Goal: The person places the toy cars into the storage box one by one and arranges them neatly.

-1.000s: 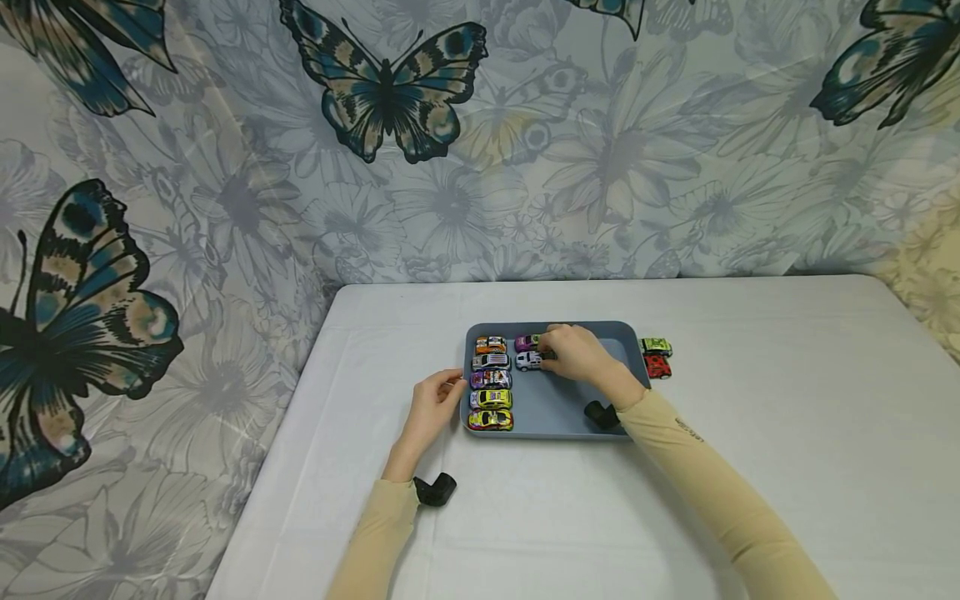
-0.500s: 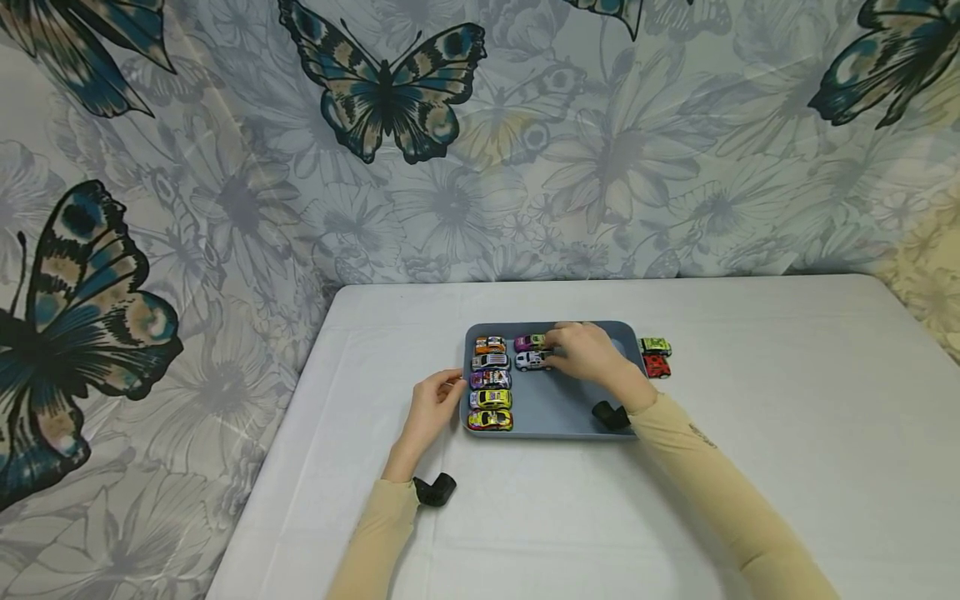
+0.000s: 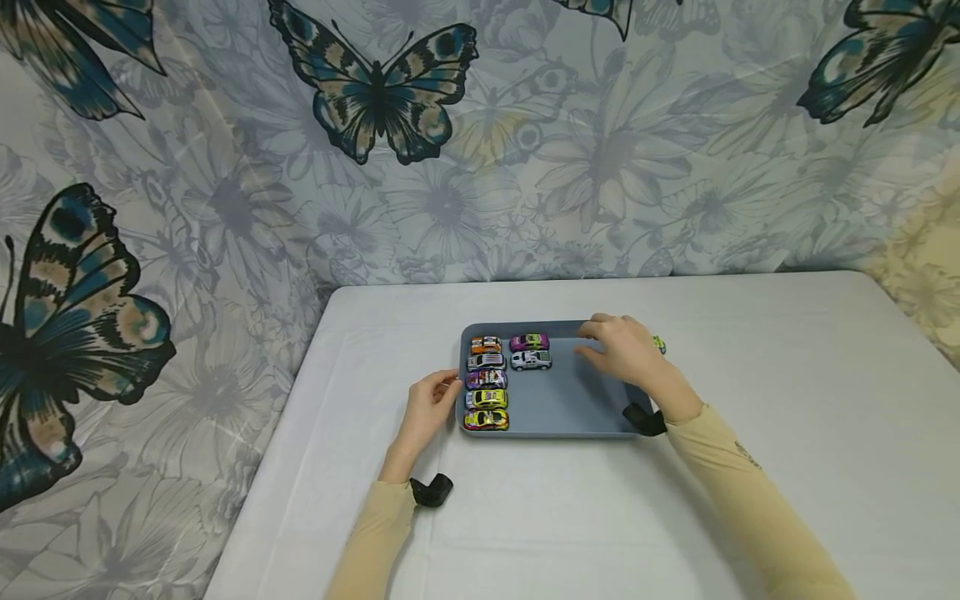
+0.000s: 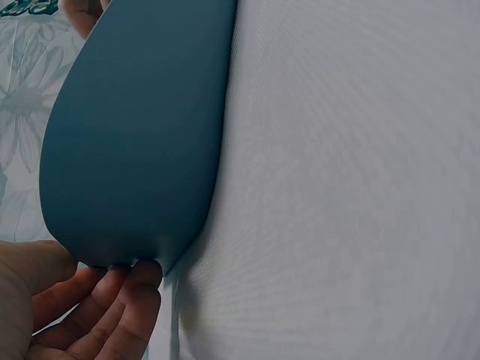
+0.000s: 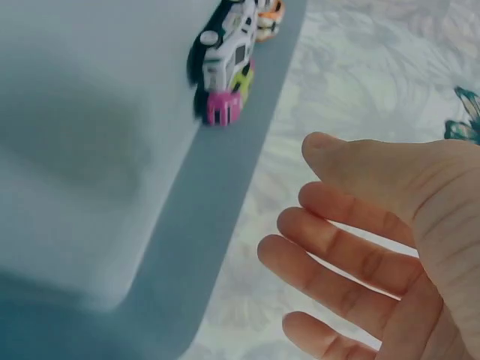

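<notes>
A grey-blue tray [image 3: 570, 408] lies on the table, with toy cars in it. My left hand [image 3: 429, 412] is at its left end, loosely bent fingertips touching the outer wall, as the left wrist view also shows. Above the tray's right part is my right hand [image 3: 626, 350], fingers spread and holding nothing. Left of it are a purple-green toy car [image 3: 529, 342] and a white toy car [image 3: 531, 360], side by side. Along the tray's left side runs a column of several toy cars, among them an orange one [image 3: 486, 344] and a yellow one [image 3: 486, 419].
Just past the tray's right edge a green toy car [image 3: 659, 344] peeks out from behind the right hand. The white-covered table [image 3: 555, 517] extends around the tray. A butterfly-patterned cloth [image 3: 525, 208] hangs behind. Each wrist carries a black camera mount [image 3: 431, 490].
My right hand has let go of the white toy car and moved right, uncovering both cars of the second column. It now hides the red car outside the tray. The left hand stays put.
</notes>
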Action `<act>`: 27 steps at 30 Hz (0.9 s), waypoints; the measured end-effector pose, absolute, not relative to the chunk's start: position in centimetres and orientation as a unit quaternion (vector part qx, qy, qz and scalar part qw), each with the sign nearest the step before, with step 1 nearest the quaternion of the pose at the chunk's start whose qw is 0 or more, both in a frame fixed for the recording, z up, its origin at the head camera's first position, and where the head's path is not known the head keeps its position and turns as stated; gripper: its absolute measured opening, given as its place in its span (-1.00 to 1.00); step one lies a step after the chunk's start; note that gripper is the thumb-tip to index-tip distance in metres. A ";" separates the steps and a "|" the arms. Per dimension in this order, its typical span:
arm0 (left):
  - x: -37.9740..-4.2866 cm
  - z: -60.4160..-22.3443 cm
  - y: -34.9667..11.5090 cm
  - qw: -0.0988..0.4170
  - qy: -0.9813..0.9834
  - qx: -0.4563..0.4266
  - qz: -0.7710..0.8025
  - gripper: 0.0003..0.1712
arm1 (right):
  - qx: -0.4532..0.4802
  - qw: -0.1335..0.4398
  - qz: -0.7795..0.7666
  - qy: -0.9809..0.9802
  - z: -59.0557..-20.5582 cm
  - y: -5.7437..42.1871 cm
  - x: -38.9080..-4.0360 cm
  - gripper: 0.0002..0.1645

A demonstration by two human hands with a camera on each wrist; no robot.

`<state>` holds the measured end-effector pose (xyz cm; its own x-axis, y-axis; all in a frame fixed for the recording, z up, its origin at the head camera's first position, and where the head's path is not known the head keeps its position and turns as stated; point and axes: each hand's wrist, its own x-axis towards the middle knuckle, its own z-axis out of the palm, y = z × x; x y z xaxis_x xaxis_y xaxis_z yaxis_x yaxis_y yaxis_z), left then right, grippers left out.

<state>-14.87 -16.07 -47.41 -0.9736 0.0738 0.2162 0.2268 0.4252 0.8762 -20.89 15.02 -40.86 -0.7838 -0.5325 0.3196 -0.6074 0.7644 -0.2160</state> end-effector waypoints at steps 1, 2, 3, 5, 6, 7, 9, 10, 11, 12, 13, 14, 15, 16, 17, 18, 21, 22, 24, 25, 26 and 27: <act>-14.9 -47.4 -16.0 0.069 -0.842 -0.085 -0.529 -0.69 | 0.304 0.122 0.155 -0.932 -40.8 15.4 -20.8 -0.76; -14.9 -47.4 -16.0 0.068 -0.842 -0.083 -0.528 -0.69 | 0.302 0.124 0.154 -0.932 -40.7 15.8 -20.7 -0.76; -14.9 -47.4 -16.0 0.067 -0.843 -0.082 -0.528 -0.68 | 0.300 0.125 0.154 -0.933 -40.7 16.2 -20.6 -0.77; -14.9 -47.5 -16.0 0.065 -0.844 -0.080 -0.526 -0.68 | 0.297 0.126 0.156 -0.934 -40.7 17.1 -20.4 -0.77; -14.9 -47.5 -16.0 0.066 -0.844 -0.080 -0.526 -0.68 | 0.295 0.127 0.157 -0.934 -40.7 17.5 -20.3 -0.76; -14.9 -47.5 -16.0 0.066 -0.845 -0.078 -0.526 -0.69 | 0.294 0.127 0.158 -0.934 -40.7 17.9 -20.2 -0.77; -14.9 -47.5 -16.0 0.066 -0.845 -0.074 -0.526 -0.69 | 0.292 0.126 0.161 -0.934 -40.7 18.7 -20.0 -0.76; -14.8 -47.5 -16.0 0.066 -0.845 -0.073 -0.526 -0.70 | 0.291 0.124 0.163 -0.935 -40.6 19.1 -19.8 -0.76; -14.8 -47.5 -16.1 0.067 -0.845 -0.073 -0.526 -0.70 | 0.289 0.122 0.164 -0.935 -40.6 19.5 -19.7 -0.76; -14.8 -47.4 -16.1 0.067 -0.844 -0.072 -0.527 -0.70 | 0.287 0.120 0.166 -0.936 -40.7 19.9 -19.6 -0.76; -14.8 -47.4 -16.1 0.066 -0.845 -0.070 -0.527 -0.70 | 0.285 0.117 0.166 -0.937 -40.7 20.2 -19.5 -0.77; -14.8 -47.4 -16.1 0.065 -0.845 -0.068 -0.526 -0.70 | 0.282 0.115 0.167 -0.938 -40.7 20.6 -19.4 -0.77; -14.9 -47.4 -16.1 0.065 -0.845 -0.067 -0.527 -0.70 | 0.279 0.113 0.167 -0.939 -40.7 20.9 -19.3 -0.78; -14.9 -47.4 -16.1 0.066 -0.845 -0.068 -0.526 -0.70 | 0.275 0.111 0.166 -0.940 -40.7 21.2 -19.3 -0.78; -14.9 -47.4 -16.1 0.066 -0.846 -0.067 -0.525 -0.70 | 0.271 0.110 0.165 -0.942 -40.8 21.5 -19.2 -0.78; -14.9 -47.4 -16.1 0.067 -0.846 -0.067 -0.525 -0.71 | 0.268 0.108 0.164 -0.943 -40.9 21.9 -19.2 -0.78; -14.9 -47.3 -16.0 0.067 -0.846 -0.067 -0.524 -0.71 | 0.258 0.097 0.160 -0.948 -41.2 22.8 -19.2 -0.76; -14.9 -47.3 -16.0 0.067 -0.847 -0.068 -0.523 -0.71 | 0.255 0.093 0.159 -0.949 -41.3 23.0 -19.3 -0.76; -14.9 -47.3 -15.9 0.068 -0.846 -0.068 -0.524 -0.71 | 0.249 0.082 0.159 -0.952 -41.5 23.5 -19.3 -0.74; -14.9 -47.4 -15.9 0.067 -0.846 -0.066 -0.524 -0.71 | 0.248 0.077 0.159 -0.953 -41.7 23.7 -19.3 -0.73; -14.9 -47.4 -15.9 0.068 -0.846 -0.067 -0.524 -0.71 | 0.246 0.072 0.160 -0.953 -41.8 23.9 -19.4 -0.73; -14.9 -47.4 -15.9 0.069 -0.846 -0.067 -0.524 -0.71 | 0.245 0.067 0.161 -0.954 -41.9 24.0 -19.4 -0.72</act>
